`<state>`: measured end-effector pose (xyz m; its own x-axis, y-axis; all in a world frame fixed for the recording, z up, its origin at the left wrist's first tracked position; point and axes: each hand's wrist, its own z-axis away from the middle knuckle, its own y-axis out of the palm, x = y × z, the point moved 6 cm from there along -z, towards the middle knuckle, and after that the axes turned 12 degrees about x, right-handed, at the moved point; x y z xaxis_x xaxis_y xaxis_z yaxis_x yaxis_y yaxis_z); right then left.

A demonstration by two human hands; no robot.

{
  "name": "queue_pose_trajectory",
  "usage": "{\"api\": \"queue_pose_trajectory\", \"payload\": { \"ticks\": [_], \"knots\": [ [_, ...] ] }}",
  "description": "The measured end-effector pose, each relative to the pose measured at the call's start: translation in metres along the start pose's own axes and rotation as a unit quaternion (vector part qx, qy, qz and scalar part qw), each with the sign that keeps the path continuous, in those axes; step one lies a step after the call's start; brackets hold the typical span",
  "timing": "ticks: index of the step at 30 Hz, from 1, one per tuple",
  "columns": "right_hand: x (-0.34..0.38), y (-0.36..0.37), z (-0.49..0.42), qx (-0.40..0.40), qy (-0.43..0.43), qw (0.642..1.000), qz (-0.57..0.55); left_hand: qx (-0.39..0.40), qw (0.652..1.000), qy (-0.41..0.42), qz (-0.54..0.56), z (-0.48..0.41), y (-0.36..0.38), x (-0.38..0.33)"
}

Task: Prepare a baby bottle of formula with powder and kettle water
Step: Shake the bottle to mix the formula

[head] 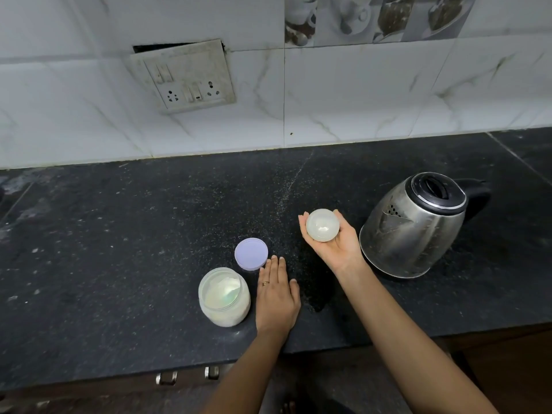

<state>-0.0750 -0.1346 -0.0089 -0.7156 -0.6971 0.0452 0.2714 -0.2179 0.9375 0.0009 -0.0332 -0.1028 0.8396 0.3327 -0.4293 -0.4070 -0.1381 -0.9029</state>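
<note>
worktop [119, 234] black, white-speckled; lid [251, 253] lilac; powder jar [224, 297] clear, white contents; kettle [412, 228] steel, black top; wall tiles [388, 100] white marbled.

The kettle [413, 228] is dull, smudged steel with a black plastic lid; the counter [119, 249] is dark speckled stone; the powder jar [224, 297] is translucent plastic.

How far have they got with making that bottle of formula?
Early on. Done: the clear plastic jar of white powder stands open, its round lilac lid lying beside it on the black counter. In hand: the right hand holds a round translucent white piece, bottle or cap, I cannot tell. The left hand rests flat. Left: scooping powder and pouring from the steel kettle, lid closed.
</note>
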Motion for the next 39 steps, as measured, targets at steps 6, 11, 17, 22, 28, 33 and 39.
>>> {"api": "queue_pose_trajectory", "payload": {
  "ticks": [6,11,17,22,28,33,39],
  "knots": [
    [-0.008,0.014,0.009,0.158,0.072,0.978,0.120,0.001,1.000,0.006,0.001,-0.002,0.001,-0.001],
    [-0.013,0.005,0.013,0.170,0.092,0.978,0.073,-0.003,1.000,0.009,-0.003,-0.001,0.001,-0.001],
    [0.000,0.007,0.008,0.110,0.008,0.992,0.066,-0.003,1.000,0.005,-0.002,-0.001,0.001,0.000],
    [-0.006,0.008,0.011,0.221,0.108,0.943,0.223,-0.006,1.000,0.007,0.000,-0.002,0.003,0.001],
    [-0.011,0.010,-0.003,0.209,0.091,0.963,0.143,0.000,1.000,0.007,-0.004,-0.002,0.003,0.000],
    [-0.017,0.007,0.000,0.229,0.097,0.948,0.198,-0.002,1.000,0.009,0.002,-0.002,0.004,0.001],
    [-0.020,-0.001,0.007,0.282,0.132,0.927,0.207,-0.012,1.000,0.014,0.010,-0.001,0.001,-0.001]
  ]
}}
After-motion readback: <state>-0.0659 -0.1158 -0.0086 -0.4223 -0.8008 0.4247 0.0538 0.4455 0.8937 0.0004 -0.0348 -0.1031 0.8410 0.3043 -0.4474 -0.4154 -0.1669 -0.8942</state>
